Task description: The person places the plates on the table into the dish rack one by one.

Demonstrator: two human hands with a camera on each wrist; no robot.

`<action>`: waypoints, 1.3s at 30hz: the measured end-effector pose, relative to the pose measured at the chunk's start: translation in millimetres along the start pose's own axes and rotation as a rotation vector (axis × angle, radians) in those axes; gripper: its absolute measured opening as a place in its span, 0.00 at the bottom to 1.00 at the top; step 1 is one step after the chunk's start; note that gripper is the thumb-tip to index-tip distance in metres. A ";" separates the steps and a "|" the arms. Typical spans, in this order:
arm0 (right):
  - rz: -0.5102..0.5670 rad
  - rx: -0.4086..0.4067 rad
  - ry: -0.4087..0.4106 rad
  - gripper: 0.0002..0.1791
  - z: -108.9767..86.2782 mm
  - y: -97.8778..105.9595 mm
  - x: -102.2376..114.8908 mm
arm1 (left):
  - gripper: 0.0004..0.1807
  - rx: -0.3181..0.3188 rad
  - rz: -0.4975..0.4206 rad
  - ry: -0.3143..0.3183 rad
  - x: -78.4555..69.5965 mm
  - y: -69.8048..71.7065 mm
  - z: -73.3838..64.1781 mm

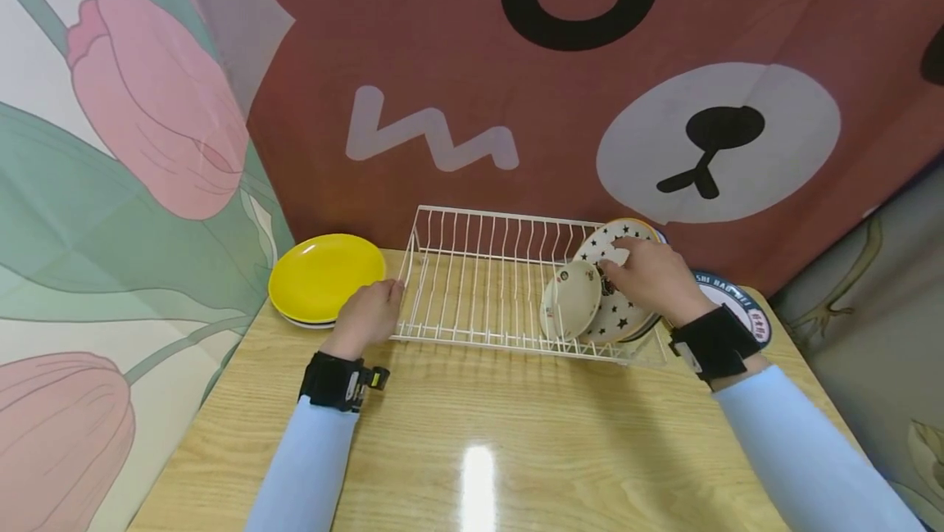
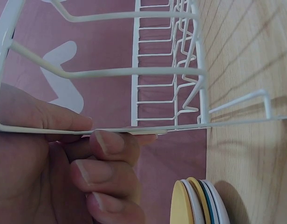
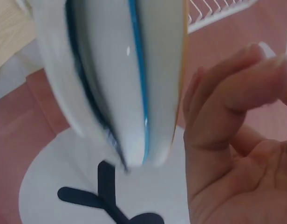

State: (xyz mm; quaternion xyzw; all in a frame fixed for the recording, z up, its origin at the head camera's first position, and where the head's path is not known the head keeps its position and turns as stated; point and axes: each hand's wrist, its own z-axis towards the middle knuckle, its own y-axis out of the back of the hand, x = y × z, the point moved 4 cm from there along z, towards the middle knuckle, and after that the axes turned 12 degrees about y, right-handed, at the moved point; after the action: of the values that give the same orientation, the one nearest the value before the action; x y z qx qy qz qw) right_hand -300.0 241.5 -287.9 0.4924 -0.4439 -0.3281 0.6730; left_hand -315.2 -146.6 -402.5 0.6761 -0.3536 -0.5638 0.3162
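A white wire dish rack (image 1: 487,286) stands on the table, its left end gripped by my left hand (image 1: 372,315). In the left wrist view, fingers (image 2: 106,172) curl around the rack's end wire. Several plates lean upright at the rack's right end: a star-patterned plate (image 1: 623,323) with an orange rim, and a small cream dish (image 1: 577,298) in front of it. My right hand (image 1: 652,274) is at the upper part of the star plate, fingers bent. In the right wrist view, these fingers (image 3: 222,102) are apart from the row of plates (image 3: 160,84), with nothing visibly held.
On the left of the table lies a stack of plates topped by a yellow plate (image 1: 327,278). A blue-rimmed plate with lettering (image 1: 760,327) lies at the right, partly behind the right wrist. A printed cloth (image 1: 457,48) hangs close behind the rack.
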 end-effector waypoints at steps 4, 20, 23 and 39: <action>0.005 -0.074 0.007 0.29 -10.9 11.5 -4.1 | 0.26 0.004 0.005 0.003 0.6 -0.3 -0.1; 0.183 -0.358 -0.161 0.36 -65.3 23.1 -46.0 | 0.25 -0.003 -0.008 -0.013 1.2 -0.7 1.5; 0.265 -0.414 -0.237 0.36 -75.4 11.2 -56.5 | 0.24 -0.005 -0.007 -0.018 1.2 -0.6 1.0; 0.628 -0.539 -0.563 0.31 -110.8 -58.9 -125.6 | 0.26 -0.018 -0.005 -0.032 1.1 -0.8 0.8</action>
State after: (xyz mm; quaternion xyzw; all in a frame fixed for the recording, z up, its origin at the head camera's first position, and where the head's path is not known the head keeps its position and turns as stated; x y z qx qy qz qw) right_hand -247.3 375.4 -392.0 0.0362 -0.6345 -0.3329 0.6966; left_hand -315.8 -147.1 -403.8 0.6651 -0.3519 -0.5785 0.3149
